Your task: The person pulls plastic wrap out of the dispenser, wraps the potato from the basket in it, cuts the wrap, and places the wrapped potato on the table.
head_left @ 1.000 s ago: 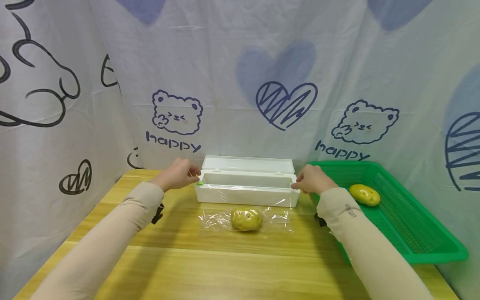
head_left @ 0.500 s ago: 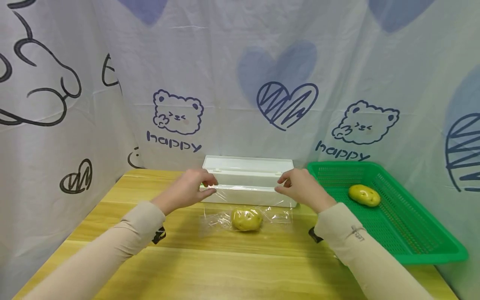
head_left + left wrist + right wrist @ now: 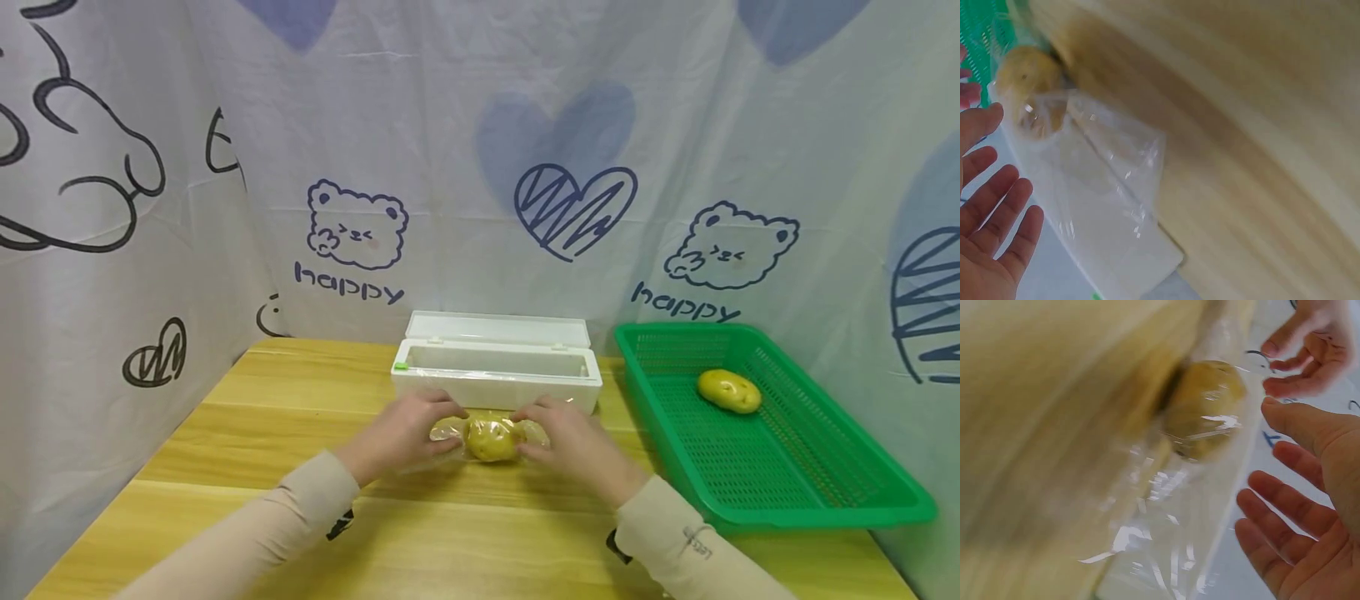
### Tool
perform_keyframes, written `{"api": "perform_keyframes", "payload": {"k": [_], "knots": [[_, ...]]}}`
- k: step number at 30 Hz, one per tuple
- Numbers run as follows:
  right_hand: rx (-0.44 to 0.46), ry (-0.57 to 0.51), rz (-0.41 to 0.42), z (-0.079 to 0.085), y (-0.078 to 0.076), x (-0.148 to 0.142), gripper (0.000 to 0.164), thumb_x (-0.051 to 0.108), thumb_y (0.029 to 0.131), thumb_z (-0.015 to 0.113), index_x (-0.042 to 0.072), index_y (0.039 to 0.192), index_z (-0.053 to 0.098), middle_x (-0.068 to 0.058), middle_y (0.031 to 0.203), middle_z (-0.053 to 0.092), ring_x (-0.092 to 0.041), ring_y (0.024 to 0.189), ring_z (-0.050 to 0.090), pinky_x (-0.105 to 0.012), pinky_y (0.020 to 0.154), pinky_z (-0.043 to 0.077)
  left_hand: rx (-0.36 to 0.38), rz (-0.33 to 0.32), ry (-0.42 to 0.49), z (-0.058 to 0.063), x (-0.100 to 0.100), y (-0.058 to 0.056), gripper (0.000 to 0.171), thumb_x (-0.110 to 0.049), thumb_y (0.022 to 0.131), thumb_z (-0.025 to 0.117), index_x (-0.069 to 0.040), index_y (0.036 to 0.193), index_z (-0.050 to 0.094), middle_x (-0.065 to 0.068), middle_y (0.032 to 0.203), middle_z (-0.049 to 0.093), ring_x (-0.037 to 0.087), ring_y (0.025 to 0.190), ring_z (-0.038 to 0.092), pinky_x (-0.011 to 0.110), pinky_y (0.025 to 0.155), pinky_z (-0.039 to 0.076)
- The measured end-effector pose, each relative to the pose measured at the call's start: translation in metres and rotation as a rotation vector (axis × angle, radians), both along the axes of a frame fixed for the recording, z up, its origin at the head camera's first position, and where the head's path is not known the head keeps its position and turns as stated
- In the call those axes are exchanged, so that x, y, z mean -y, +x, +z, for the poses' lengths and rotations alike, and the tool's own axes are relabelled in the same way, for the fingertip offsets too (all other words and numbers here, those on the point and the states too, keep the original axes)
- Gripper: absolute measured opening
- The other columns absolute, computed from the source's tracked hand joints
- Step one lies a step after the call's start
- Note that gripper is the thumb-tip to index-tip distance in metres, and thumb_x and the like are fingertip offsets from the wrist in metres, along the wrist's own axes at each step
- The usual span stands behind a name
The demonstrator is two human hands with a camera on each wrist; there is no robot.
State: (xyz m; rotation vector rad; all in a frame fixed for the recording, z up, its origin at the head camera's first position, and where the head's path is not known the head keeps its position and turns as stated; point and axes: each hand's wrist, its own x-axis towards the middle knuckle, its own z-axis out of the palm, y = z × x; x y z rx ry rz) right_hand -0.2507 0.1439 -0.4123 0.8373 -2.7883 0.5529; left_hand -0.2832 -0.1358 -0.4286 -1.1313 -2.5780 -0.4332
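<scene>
A yellow potato [image 3: 492, 439] lies on the wooden table under a sheet of clear plastic wrap [image 3: 1113, 147]. My left hand [image 3: 405, 429] is at the potato's left, thumb and fingers apart about the film there. On the other side my right hand [image 3: 573, 442] is curved in the same loose way, fingertips close to the potato. Both wrist views show the fingers spread, not closed on anything. Right behind the potato stands a long white plastic-wrap box [image 3: 495, 392], its lid [image 3: 498, 327] raised, with a small green slider [image 3: 401, 366] at the left end.
A green plastic basket [image 3: 678, 454] stands at the right with a second potato [image 3: 729, 391] inside. A white printed curtain [image 3: 450, 250] hangs behind the wooden table [image 3: 315, 383].
Both hands have come from the ends of the white box inward and then toward me, down to the two sides of the potato. The box, basket and potatoes have stayed put.
</scene>
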Motion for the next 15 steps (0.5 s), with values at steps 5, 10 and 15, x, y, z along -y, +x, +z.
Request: {"api": "perform_keyframes", "payload": {"k": [5, 10, 15], "knots": [[-0.027, -0.004, 0.015, -0.016, -0.002, -0.002, 0.044, 0.025, 0.088, 0.090, 0.014, 0.128, 0.075, -0.006, 0.120, 0.073, -0.023, 0.107, 0.071, -0.044, 0.096, 0.063, 0.014, -0.019, 0.011, -0.010, -0.007, -0.001, 0.042, -0.025, 0.088, 0.090, -0.013, 0.126, 0.076, 0.003, 0.118, 0.076, 0.020, 0.106, 0.074, 0.037, 0.094, 0.064], [-0.048, 0.019, 0.023, -0.025, -0.008, -0.001, 0.046, 0.024, 0.086, 0.092, 0.015, 0.127, 0.074, -0.005, 0.120, 0.073, -0.023, 0.109, 0.070, -0.045, 0.099, 0.061, 0.021, -0.023, 0.007, -0.017, -0.014, -0.005, 0.044, -0.028, 0.088, 0.091, -0.016, 0.127, 0.075, 0.002, 0.119, 0.076, 0.017, 0.106, 0.073, 0.035, 0.095, 0.063], [-0.035, 0.030, 0.025, -0.028, -0.012, 0.000, 0.048, 0.023, 0.085, 0.092, 0.011, 0.128, 0.073, -0.006, 0.122, 0.074, -0.025, 0.111, 0.071, -0.046, 0.101, 0.061, 0.029, -0.018, 0.006, -0.019, -0.019, -0.007, 0.046, -0.027, 0.086, 0.092, -0.013, 0.127, 0.075, 0.005, 0.121, 0.076, 0.020, 0.107, 0.073, 0.037, 0.096, 0.063]]}}
